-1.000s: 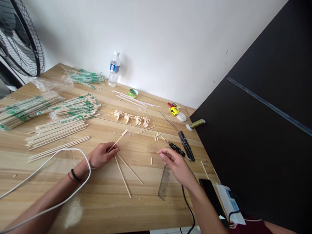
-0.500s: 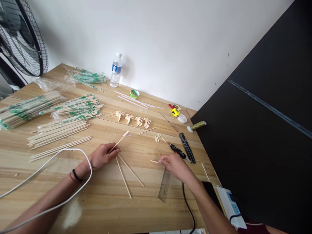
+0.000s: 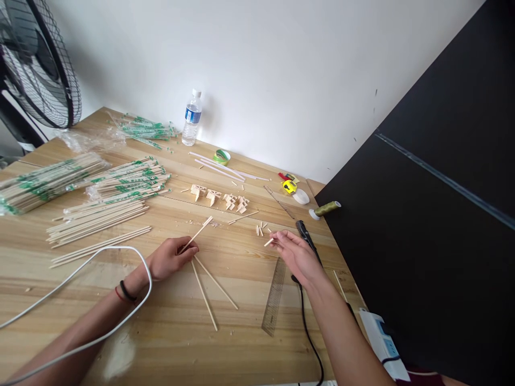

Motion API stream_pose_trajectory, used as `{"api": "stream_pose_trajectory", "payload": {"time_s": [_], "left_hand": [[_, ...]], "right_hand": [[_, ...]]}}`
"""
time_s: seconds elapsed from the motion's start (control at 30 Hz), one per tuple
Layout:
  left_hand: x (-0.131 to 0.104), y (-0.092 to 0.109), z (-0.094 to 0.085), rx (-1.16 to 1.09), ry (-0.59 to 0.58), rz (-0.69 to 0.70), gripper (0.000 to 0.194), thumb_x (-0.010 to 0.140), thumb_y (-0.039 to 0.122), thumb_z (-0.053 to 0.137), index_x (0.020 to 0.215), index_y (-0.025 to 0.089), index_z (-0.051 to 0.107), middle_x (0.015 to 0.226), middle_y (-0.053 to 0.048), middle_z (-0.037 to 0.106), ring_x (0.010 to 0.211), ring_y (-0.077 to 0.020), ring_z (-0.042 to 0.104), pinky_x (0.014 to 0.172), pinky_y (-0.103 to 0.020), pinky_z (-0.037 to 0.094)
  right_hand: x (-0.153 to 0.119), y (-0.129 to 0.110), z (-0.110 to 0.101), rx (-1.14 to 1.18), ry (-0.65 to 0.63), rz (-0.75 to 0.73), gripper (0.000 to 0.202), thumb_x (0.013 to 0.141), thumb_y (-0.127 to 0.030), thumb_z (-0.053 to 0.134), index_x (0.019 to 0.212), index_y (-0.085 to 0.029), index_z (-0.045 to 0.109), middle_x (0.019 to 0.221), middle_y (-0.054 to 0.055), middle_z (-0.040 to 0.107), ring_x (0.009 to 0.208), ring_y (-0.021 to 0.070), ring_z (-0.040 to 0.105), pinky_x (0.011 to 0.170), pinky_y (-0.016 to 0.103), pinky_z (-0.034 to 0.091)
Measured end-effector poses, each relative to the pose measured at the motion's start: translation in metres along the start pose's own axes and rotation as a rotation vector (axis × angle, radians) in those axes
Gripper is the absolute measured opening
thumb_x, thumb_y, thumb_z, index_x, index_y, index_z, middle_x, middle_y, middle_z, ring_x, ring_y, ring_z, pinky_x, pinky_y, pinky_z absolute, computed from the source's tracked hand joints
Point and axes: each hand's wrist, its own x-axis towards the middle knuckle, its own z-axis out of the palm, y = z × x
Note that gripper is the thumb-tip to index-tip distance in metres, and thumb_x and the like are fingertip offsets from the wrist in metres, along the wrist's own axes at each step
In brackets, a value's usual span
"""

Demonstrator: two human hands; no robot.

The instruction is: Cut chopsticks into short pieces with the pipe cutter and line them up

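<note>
My left hand (image 3: 174, 256) is closed on a thin wooden stick (image 3: 198, 234) that slants up to the right, its tip looking doubled. Two more sticks (image 3: 216, 282) fan out on the table below its fingers. Between thumb and fingertips, my right hand (image 3: 293, 251) pinches a short cut piece of stick (image 3: 269, 242). Just beyond those fingers lie several short stick pieces (image 3: 260, 228). A clear ruler (image 3: 274, 300) lies below my right hand. A black tool (image 3: 306, 236) is partly hidden behind it.
Small stick-built models (image 3: 219, 197) stand mid-table. Left are stick bundles (image 3: 52, 179) and loose sticks (image 3: 100, 220). A water bottle (image 3: 192, 120), green tape roll (image 3: 221, 156), yellow tape measure (image 3: 288, 186) and thread spool (image 3: 326, 209) stand behind. A white cable (image 3: 140, 257) crosses my left forearm.
My right hand has moved up and away from me, carrying the short stick piece, and now covers the soldering-iron-like tool. The ruler shows more. My left hand has stayed in place.
</note>
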Motion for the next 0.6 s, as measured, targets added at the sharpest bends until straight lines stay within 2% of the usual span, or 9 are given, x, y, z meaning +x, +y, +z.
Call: {"api": "stream_pose_trajectory", "payload": {"time_s": [0.1,0.2,0.27,0.33,0.4,0.47,0.6], "left_hand": [[-0.001,0.002,0.005,-0.089,0.009,-0.018,0.043,0.089,0.058,0.058,0.086,0.016,0.066,0.053,0.007,0.047,0.048,-0.0109,0.041,0.049,-0.024,0.032],[-0.004,0.004,0.013,-0.158,0.040,-0.032,0.048,0.089,0.059,0.060,0.101,0.013,0.071,0.054,0.007,0.046,0.045,-0.0094,0.040,0.046,-0.023,0.030],[-0.007,0.006,0.018,-0.235,0.048,-0.027,0.054,0.088,0.058,0.065,0.117,0.013,0.070,0.061,0.006,0.053,0.045,-0.0081,0.041,0.046,-0.022,0.031],[-0.008,0.007,0.022,-0.338,0.044,-0.006,0.057,0.085,0.055,0.072,0.124,0.014,0.070,0.072,0.002,0.062,0.045,-0.0067,0.043,0.045,-0.022,0.032],[-0.008,0.008,0.024,-0.411,0.040,0.012,0.053,0.081,0.053,0.077,0.117,0.015,0.074,0.080,-0.001,0.067,0.046,-0.0058,0.043,0.044,-0.022,0.032],[-0.008,0.008,0.024,-0.422,0.048,0.014,0.046,0.080,0.053,0.080,0.105,0.015,0.076,0.079,-0.001,0.068,0.047,-0.0054,0.041,0.043,-0.021,0.030],[-0.007,0.007,0.020,-0.418,0.089,0.014,0.043,0.080,0.056,0.078,0.089,0.014,0.074,0.058,0.004,0.055,0.045,-0.0066,0.039,0.043,-0.020,0.027]], "right_hand": [[-0.003,-0.003,0.017,0.013,-0.020,-0.004,0.033,0.069,-0.051,0.093,0.081,-0.023,0.081,0.091,0.006,0.073,0.085,0.0197,0.062,0.090,0.039,0.050],[-0.011,-0.004,0.048,0.084,-0.107,0.022,0.029,0.071,-0.047,0.093,0.080,-0.022,0.081,0.090,0.006,0.075,0.085,0.0197,0.064,0.089,0.038,0.051],[-0.018,-0.002,0.074,0.137,-0.203,0.050,0.027,0.074,-0.045,0.091,0.080,-0.021,0.081,0.088,0.005,0.075,0.084,0.0191,0.065,0.088,0.037,0.052],[-0.024,0.001,0.100,0.201,-0.282,0.075,0.025,0.076,-0.043,0.090,0.080,-0.021,0.080,0.088,0.005,0.076,0.083,0.0183,0.065,0.087,0.036,0.052],[-0.030,0.006,0.122,0.262,-0.341,0.100,0.023,0.078,-0.042,0.089,0.081,-0.021,0.080,0.089,0.005,0.075,0.084,0.0183,0.065,0.088,0.036,0.051],[-0.033,0.008,0.138,0.318,-0.361,0.114,0.023,0.079,-0.042,0.088,0.079,-0.021,0.079,0.087,0.004,0.075,0.085,0.0182,0.065,0.089,0.035,0.051],[-0.037,0.008,0.148,0.383,-0.338,0.136,0.024,0.077,-0.041,0.089,0.078,-0.020,0.078,0.084,0.003,0.072,0.082,0.0171,0.062,0.086,0.034,0.051]]}}
